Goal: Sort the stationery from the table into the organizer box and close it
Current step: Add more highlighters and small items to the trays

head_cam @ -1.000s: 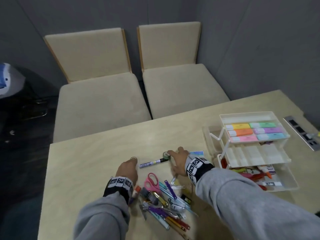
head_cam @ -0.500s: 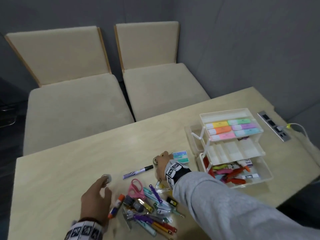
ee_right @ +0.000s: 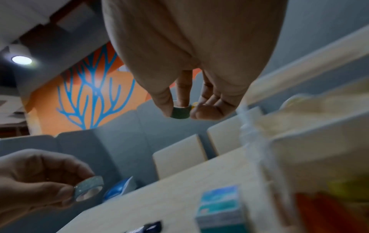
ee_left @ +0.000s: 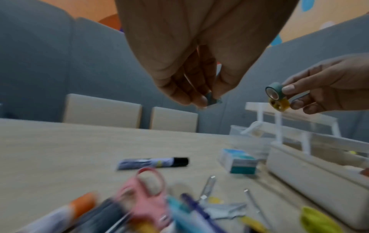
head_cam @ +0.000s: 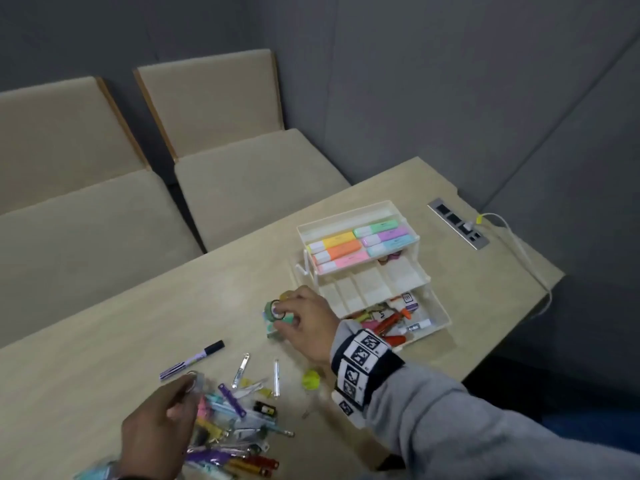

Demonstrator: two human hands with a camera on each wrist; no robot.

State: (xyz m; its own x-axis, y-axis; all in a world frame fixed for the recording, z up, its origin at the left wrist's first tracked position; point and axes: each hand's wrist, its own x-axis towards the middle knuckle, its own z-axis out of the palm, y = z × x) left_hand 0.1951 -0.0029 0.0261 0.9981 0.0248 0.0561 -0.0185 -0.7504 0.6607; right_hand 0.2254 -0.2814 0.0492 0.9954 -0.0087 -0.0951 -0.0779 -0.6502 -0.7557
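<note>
My right hand [head_cam: 282,315] hovers just left of the open white organizer box [head_cam: 438,311], pinching a green tape roll [head_cam: 275,308] together with a yellow tape roll [head_cam: 285,296]; the right wrist view shows the green tape roll [ee_right: 179,112] between thumb and fingers. Over the pile of stationery [head_cam: 235,434], my left hand [head_cam: 183,393] pinches a small silvery tape roll [head_cam: 192,379], seen again as a glittery tape roll [ee_right: 88,190]. The box's top tray [head_cam: 311,230] holds pastel highlighters [head_cam: 356,244]. Its middle tray [head_cam: 374,282] shows bare compartments.
A purple marker [head_cam: 192,360], pink scissors [ee_left: 147,184], a teal carton [ee_left: 239,162] under my right hand, a yellow-green ball [head_cam: 311,379] and loose metal clips [head_cam: 240,370] lie on the wooden table [head_cam: 104,341]. A power socket strip [head_cam: 457,223] with a cable sits far right. Two beige chairs stand behind.
Both hands have lifted tape rolls off the table. The right hand carried its rolls right, close to the organizer; the left hand drew back over the pile.
</note>
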